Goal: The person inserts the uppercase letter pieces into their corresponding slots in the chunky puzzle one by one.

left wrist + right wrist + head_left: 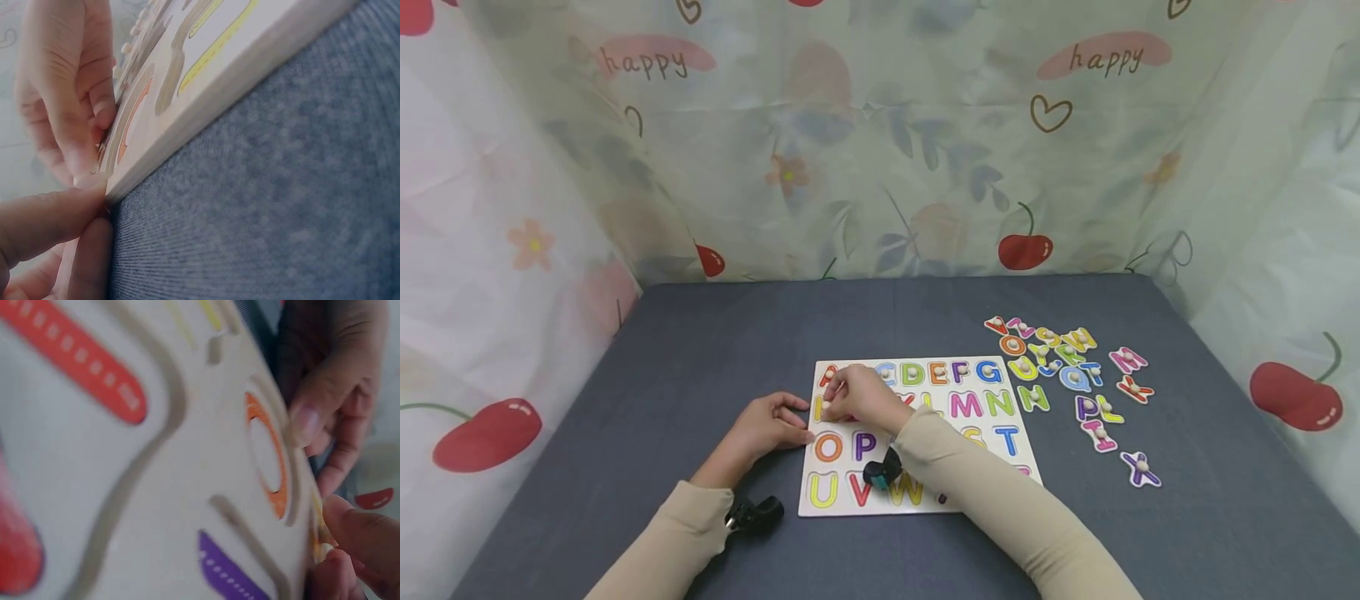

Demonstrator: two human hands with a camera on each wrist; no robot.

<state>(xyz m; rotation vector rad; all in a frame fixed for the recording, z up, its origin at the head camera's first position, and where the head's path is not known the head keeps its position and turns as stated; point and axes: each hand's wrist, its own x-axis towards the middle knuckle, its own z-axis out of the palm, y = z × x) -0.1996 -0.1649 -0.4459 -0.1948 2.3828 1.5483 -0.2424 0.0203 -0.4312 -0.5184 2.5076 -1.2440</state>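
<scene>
A white wooden alphabet puzzle board (pixel 842 502) lies on the table. My right hand (pixel 868 398) reaches over its upper left part, thumb and finger pinching a yellow letter piece (pixel 817 410) at the left of the second row; most of that letter is hidden. At the board's left edge is my left hand (pixel 767 429). Its thumb (pixel 56 219) touches the rim, with relaxed fingers beside it. Knobbed letters such as D (pixel 912 373), E (pixel 938 372) and G (pixel 988 372) sit in the top row. Lower down, the orange O recess (pixel 267 456) shows its printed outline.
Right of the board lie several loose knobbed letters, among them a pink M (pixel 1127 360), a red K (pixel 1135 389), a green N (pixel 1033 398) and a purple X (pixel 1140 469). The dark grey table (pixel 737 333) is backed by a printed curtain (pixel 865 167).
</scene>
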